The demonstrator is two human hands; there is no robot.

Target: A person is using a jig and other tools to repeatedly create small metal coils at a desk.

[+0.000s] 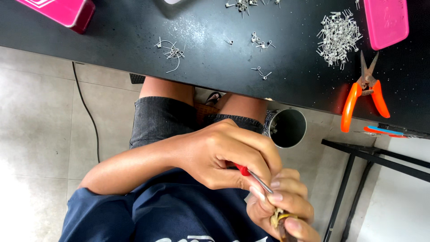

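We see a grey metal cup held between the person's knees, just below the edge of the black table; its mouth faces us and the inside is dark, so we cannot tell what lies in it. Below the cup, the left hand is closed around a red-handled tool whose thin metal shaft points down to the right. The right hand, below the cup and touching the left hand, is pinched shut on a small brown and yellow bundle of wire, which sits in its fingertips at the bottom edge of the view, with the tool's tip just above it.

Above the cup, on the table, we find a heap of small grey metal pieces, with a few scattered ones to the left of the heap and a loose tangle of grey wire further left. To the right of the cup lie orange-handled snips, their blades pointing up and their handles spread. A pink lid lies above the snips, and a pink tin sits well to the upper left of the cup.

Left of the cup a black cable runs over the pale tiled floor, and to the cup's right stands a black metal frame
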